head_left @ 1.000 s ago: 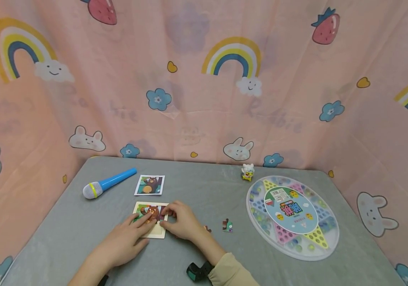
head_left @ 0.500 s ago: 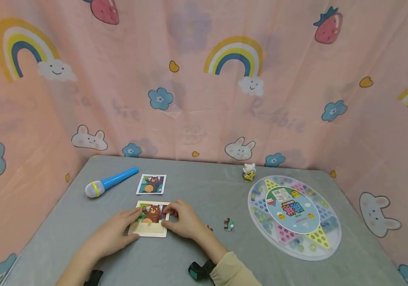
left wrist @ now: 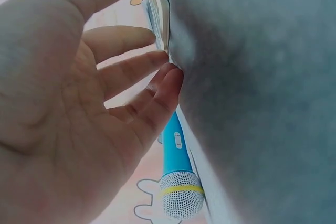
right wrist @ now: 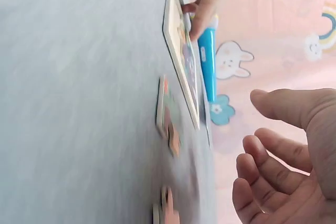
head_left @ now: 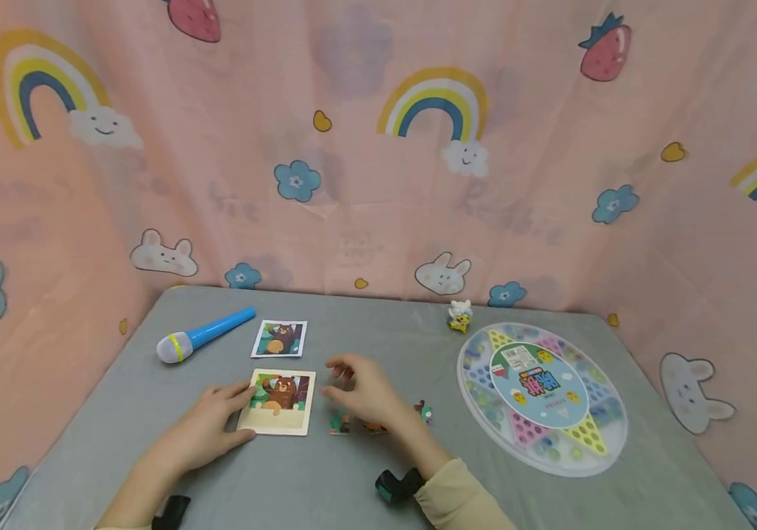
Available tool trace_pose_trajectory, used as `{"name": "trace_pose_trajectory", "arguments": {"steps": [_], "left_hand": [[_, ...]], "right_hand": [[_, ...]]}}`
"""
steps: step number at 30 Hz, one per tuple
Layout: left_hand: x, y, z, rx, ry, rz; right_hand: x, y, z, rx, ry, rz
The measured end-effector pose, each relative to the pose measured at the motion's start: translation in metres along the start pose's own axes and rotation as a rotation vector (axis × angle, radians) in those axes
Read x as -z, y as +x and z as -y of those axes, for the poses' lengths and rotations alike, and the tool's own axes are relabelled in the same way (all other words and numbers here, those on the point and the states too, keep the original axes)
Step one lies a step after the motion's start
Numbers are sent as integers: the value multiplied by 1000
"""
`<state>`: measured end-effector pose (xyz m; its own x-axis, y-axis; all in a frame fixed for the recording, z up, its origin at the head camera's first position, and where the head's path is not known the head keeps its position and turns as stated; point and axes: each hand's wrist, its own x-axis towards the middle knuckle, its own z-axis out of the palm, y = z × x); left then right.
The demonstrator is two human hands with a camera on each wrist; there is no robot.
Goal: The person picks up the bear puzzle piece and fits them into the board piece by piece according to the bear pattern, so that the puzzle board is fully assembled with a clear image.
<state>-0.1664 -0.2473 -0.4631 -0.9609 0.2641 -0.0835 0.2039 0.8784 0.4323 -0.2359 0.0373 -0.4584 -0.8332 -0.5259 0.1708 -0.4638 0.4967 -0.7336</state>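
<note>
A wooden puzzle board (head_left: 275,423) lies on the grey table, a bear picture (head_left: 280,393) across its upper part and bare pale wood below. My left hand (head_left: 209,423) rests at the board's left edge, thumb near the lower corner and fingertips by the upper side, fingers loosely extended. To the right of the board my right hand (head_left: 368,390) hovers with nothing in it, its fingers loosely bent and thumb apart. Loose puzzle pieces lie under and beside it: a green-and-brown piece (head_left: 339,422), a partly hidden brown one (head_left: 373,428) and another (head_left: 426,414) past the wrist.
Behind the board lies a printed bear card (head_left: 279,339). A blue toy microphone (head_left: 209,335) is at back left, a small cat figurine (head_left: 460,316) at the back. The round Chinese checkers set (head_left: 543,397) covers the right side. A pink patterned curtain (head_left: 352,221) encloses the table.
My left hand has slid left off the bear picture to the board's edge. My right hand has left the board and moved right, uncovering a loose piece.
</note>
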Motion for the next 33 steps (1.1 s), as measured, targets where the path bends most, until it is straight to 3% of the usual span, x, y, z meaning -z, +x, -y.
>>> {"name": "trace_pose_trajectory", "arguments": {"steps": [3,10,13,18,25,33], "left_hand": [[-1,2,-1,3,2,6],[0,0,3,22,19,17],[0,0,2,26,19,24],[0,1,1,10,20,24],[-1,1,0,14,28,19],[0,-1,-2,18,26,19]], "right_hand": [[11,-14,-5,9,-36,12],[13,-34,-27,39,-30,40],[12,-37,-37,51,0,42],[12,-39,-45,87,-64,68],[12,-42,-46,77,-114,122],[12,-42,-47,102,-116,124]]}}
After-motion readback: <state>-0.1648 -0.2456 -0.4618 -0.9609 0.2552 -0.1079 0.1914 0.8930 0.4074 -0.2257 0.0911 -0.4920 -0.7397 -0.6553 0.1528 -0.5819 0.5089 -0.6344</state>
